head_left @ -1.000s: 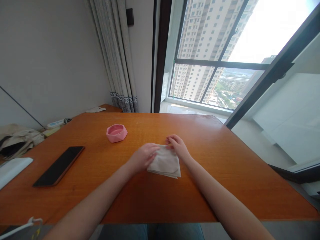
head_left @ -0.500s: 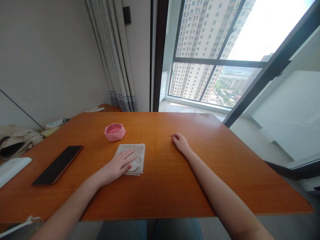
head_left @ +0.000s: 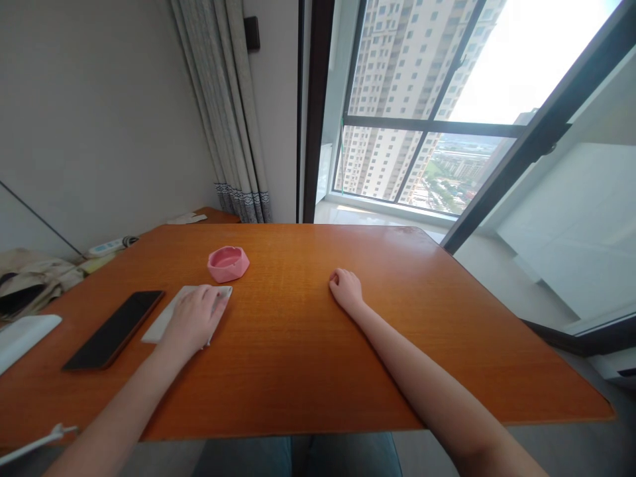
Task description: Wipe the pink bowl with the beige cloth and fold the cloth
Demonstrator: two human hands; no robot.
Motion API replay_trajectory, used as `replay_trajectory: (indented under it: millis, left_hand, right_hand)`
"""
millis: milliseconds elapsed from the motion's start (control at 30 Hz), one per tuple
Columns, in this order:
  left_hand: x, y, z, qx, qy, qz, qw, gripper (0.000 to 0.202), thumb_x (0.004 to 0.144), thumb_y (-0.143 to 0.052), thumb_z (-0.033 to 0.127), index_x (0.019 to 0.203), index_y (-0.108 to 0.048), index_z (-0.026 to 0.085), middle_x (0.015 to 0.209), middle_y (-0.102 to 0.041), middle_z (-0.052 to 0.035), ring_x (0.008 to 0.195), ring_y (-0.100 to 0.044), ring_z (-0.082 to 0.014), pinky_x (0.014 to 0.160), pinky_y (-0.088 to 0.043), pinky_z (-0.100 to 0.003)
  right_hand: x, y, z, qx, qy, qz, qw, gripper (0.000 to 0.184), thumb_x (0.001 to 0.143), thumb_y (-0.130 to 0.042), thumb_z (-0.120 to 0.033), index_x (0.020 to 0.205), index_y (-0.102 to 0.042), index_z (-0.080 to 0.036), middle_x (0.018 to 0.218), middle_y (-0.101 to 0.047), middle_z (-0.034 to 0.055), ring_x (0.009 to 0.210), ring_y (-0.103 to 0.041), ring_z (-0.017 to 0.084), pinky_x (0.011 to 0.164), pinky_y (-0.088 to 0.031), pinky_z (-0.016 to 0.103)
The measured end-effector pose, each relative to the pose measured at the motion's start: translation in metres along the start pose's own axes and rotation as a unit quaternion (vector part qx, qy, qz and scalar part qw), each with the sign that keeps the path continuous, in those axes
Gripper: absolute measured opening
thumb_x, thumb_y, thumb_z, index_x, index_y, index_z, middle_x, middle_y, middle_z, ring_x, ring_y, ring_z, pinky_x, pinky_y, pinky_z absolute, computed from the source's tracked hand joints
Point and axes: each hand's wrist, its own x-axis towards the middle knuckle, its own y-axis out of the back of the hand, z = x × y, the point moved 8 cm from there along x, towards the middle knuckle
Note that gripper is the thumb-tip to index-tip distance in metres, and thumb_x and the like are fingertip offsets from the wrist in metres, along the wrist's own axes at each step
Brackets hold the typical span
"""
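- Cloth (head_left: 165,321) lay folded on the desk (head_left: 308,364), under the left hand (head_left: 191,321), between the phone (head_left: 116,328) and the pink dish (head_left: 228,265).
- Left fingers: draped over the cloth, fairly close together. Couldn't tell if they pinched it or only pressed; the hand hid the contact.
- Right hand (head_left: 346,288): on the desk, well apart from the cloth, fingers curled in. Nothing seen in them; palm hidden.
- Risk 1, phone bump. Only a narrow strip of desk showed between cloth and phone, so a leftward slide could have nudged it. Cause: tight gap, forearm low.
- Risk 2, dish knock. It sat just past the cloth's far edge, near the fingertips; a forward push could have shoved it. Cause: reach overshoot.
- Risk 3, fold slip. One-sided pressure could have sheared the layers or rucked an edge. Cause: pressing from one hand only, other side unsupported.
- Risk 4, poor pickup. If the fingers caught just the top layer, the fold could have opened on lifting. Likely cause: thin, limp fabric, judging by looks.
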Motion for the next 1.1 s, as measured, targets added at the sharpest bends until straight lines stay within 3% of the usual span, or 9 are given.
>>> replay_trajectory:
  millis: [67, 167, 267, 467, 700, 767, 900, 1000, 1100]
  left_hand:
    - [0.01, 0.001, 0.043, -0.038, -0.044, -0.003, 0.998, 0.029, 0.086, -0.037, 0.04, 0.094, -0.055, 0.019, 0.098, -0.059, -0.011, 0.091, -0.057, -0.0262, 0.082, -0.043, -0.039]
    - [0.026, -0.023, 0.115, -0.095, -0.12, -0.08, 0.985, 0.022, 0.085, -0.041, 0.031, 0.099, -0.053, 0.02, 0.095, -0.06, -0.0081, 0.084, -0.059, -0.0223, 0.075, -0.046, -0.034]
    - [0.044, -0.049, 0.171, -0.094, -0.167, -0.084, 0.978, 0.024, 0.083, -0.043, 0.024, 0.103, -0.053, 0.018, 0.099, -0.058, -0.0109, 0.091, -0.057, -0.0242, 0.078, -0.046, -0.036]
    - [0.068, -0.078, 0.206, -0.192, -0.188, -0.063, 0.961, 0.03, 0.077, -0.044, 0.014, 0.106, -0.051, 0.016, 0.108, -0.057, -0.0122, 0.096, -0.056, -0.0232, 0.083, -0.046, -0.035]
    - [0.068, -0.058, 0.187, -0.255, -0.225, -0.038, 0.94, 0.026, 0.079, -0.044, 0.017, 0.103, -0.054, 0.019, 0.105, -0.06, -0.0079, 0.097, -0.056, -0.0206, 0.087, -0.045, -0.034]
    - [0.076, -0.034, 0.155, -0.214, -0.175, 0.045, 0.96, 0.028, 0.082, -0.042, 0.018, 0.107, -0.053, 0.019, 0.113, -0.057, -0.0091, 0.107, -0.052, -0.0226, 0.095, -0.04, -0.037]
    - [0.083, 0.004, 0.052, -0.076, 0.049, 0.188, 0.978, 0.035, 0.085, -0.042, 0.028, 0.117, -0.048, 0.015, 0.129, -0.045, -0.0152, 0.122, -0.037, -0.0322, 0.104, -0.023, -0.053]
    - [0.084, -0.006, 0.002, -0.04, 0.123, 0.131, 0.983, 0.038, 0.083, -0.047, 0.04, 0.105, -0.055, 0.01, 0.123, -0.047, -0.0208, 0.116, -0.039, -0.0364, 0.097, -0.03, -0.055]
    - [0.084, -0.021, -0.012, -0.046, 0.115, 0.089, 0.988, 0.033, 0.082, -0.048, 0.041, 0.088, -0.058, 0.01, 0.106, -0.057, -0.0183, 0.104, -0.046, -0.032, 0.089, -0.038, -0.047]
  right_hand:
    - [-0.004, -0.012, -0.018, -0.019, 0.007, -0.011, 1.0, 0.017, 0.072, -0.05, -0.016, 0.086, -0.059, -0.021, 0.083, -0.063, 0.0058, 0.086, -0.054, 0.022, 0.08, -0.036, 0.035]
    - [-0.01, -0.026, -0.041, 0.016, 0.05, -0.043, 0.998, 0.029, 0.073, -0.047, -0.016, 0.1, -0.056, -0.022, 0.082, -0.062, 0.0014, 0.08, -0.055, 0.018, 0.077, -0.037, 0.031]
    - [-0.012, -0.026, -0.048, 0.063, 0.085, -0.057, 0.993, 0.036, 0.073, -0.047, -0.015, 0.107, -0.053, -0.022, 0.085, -0.063, -0.0002, 0.074, -0.055, 0.015, 0.074, -0.038, 0.027]
    - [-0.013, -0.021, -0.05, 0.033, 0.116, -0.074, 0.99, 0.024, 0.072, -0.049, -0.016, 0.094, -0.057, -0.022, 0.083, -0.065, 0.0022, 0.078, -0.057, 0.018, 0.071, -0.038, 0.027]
    - [-0.01, -0.025, -0.045, 0.119, 0.103, -0.087, 0.984, 0.019, 0.069, -0.047, -0.016, 0.084, -0.058, -0.022, 0.081, -0.064, 0.0005, 0.073, -0.055, 0.016, 0.073, -0.041, 0.028]
    - [-0.003, -0.021, -0.031, 0.211, 0.06, -0.064, 0.973, 0.024, 0.066, -0.044, -0.014, 0.084, -0.059, -0.022, 0.085, -0.064, 0.0001, 0.073, -0.055, 0.015, 0.075, -0.043, 0.029]
    - [0.011, -0.009, 0.001, 0.302, -0.029, 0.011, 0.953, 0.025, 0.065, -0.04, -0.02, 0.085, -0.056, -0.021, 0.088, -0.063, 0.0016, 0.073, -0.055, 0.015, 0.075, -0.046, 0.03]
    - [0.015, -0.006, 0.015, 0.336, -0.07, 0.035, 0.939, 0.026, 0.066, -0.037, -0.024, 0.086, -0.053, -0.02, 0.085, -0.061, 0.0028, 0.068, -0.054, 0.015, 0.066, -0.047, 0.028]
    - [0.016, -0.007, 0.019, 0.369, -0.092, 0.039, 0.924, 0.025, 0.064, -0.037, -0.026, 0.083, -0.052, -0.02, 0.083, -0.059, 0.0027, 0.066, -0.054, 0.014, 0.062, -0.048, 0.026]
